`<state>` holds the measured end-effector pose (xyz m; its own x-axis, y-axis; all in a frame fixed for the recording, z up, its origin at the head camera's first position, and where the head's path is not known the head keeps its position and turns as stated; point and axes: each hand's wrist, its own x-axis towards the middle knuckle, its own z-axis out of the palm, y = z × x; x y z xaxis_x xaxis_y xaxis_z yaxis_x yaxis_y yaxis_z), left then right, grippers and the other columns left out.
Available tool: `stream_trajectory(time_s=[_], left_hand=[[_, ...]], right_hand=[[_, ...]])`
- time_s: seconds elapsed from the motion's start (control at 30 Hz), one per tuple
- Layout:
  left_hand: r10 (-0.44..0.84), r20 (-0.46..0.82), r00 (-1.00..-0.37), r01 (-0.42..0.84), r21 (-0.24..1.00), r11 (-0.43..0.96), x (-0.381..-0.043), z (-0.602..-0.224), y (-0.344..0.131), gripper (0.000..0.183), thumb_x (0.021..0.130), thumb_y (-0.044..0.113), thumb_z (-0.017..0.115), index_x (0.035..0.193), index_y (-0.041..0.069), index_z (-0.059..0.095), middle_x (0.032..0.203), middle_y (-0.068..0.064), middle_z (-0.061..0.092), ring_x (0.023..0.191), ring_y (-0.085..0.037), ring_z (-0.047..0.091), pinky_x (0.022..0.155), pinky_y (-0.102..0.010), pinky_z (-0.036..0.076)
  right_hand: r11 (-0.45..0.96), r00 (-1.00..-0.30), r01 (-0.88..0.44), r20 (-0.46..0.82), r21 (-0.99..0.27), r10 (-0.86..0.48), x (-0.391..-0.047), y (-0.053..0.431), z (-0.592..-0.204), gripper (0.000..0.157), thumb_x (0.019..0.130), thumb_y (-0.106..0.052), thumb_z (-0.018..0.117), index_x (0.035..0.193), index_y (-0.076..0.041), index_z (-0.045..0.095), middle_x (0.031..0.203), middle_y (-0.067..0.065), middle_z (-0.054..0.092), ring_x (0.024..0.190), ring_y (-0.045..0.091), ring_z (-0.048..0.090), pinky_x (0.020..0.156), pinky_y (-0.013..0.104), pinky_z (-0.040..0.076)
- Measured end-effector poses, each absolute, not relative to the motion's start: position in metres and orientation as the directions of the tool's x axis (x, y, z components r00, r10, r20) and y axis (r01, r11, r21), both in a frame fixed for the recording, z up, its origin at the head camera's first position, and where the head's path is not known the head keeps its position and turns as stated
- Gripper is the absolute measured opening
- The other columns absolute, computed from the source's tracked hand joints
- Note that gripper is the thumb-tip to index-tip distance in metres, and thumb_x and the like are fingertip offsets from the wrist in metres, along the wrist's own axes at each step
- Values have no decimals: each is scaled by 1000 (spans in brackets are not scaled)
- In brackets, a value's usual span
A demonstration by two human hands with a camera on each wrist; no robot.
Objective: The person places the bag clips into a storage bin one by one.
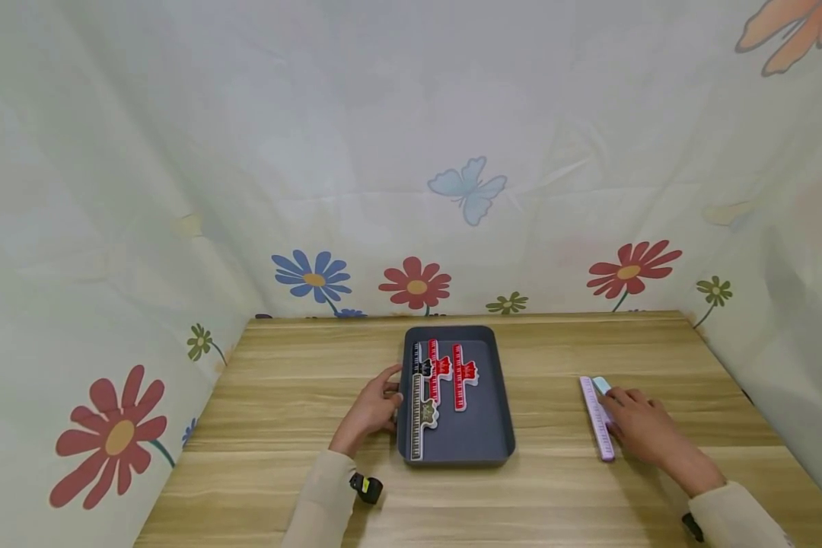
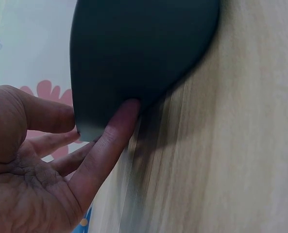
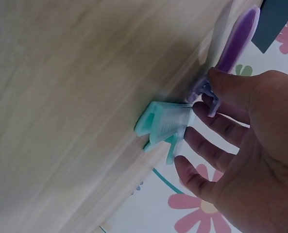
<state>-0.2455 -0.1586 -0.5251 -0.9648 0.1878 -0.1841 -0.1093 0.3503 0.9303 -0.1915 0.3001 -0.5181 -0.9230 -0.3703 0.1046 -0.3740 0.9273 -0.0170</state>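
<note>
A dark grey tray [image 1: 476, 438] lies on the wooden table, bearing several clips with a piano-key print. My left hand [image 1: 373, 403] holds the tray's left side, thumb at the rim and a finger against the outer wall [image 2: 148, 53]. Off to the right of the tray, my right hand [image 1: 637, 422] pinches a long purple piano-key clip [image 1: 596, 418] between thumb and index finger. Right beside it stands a teal clip [image 3: 168, 124], with the other fingertips close to its edge. In the head view the right hand partly covers this teal clip [image 1: 600, 385].
Inside the tray are a black clip [image 1: 416, 356], a gold clip [image 1: 416, 426] and two red clips [image 1: 460, 392], lined up toward its left side. A flower-printed curtain [image 1: 356, 190] rises behind the table [image 1: 301, 358] and along both sides.
</note>
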Motion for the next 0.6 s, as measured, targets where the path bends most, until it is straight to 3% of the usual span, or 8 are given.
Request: stream_trajectory(time_s=[0.6], left_hand=[[180,-198,-964,-115,914,390,-244,-520,-158,61,96,1,47,153,16,32,138,-29,52,95,-28,65,51,-39,59]], right_hand=[[914,-905,-402,174,-51,-389,-192,284,-506,42,92,-14,65,128,6,55,126,25,58,117,42,55,84,64,50]])
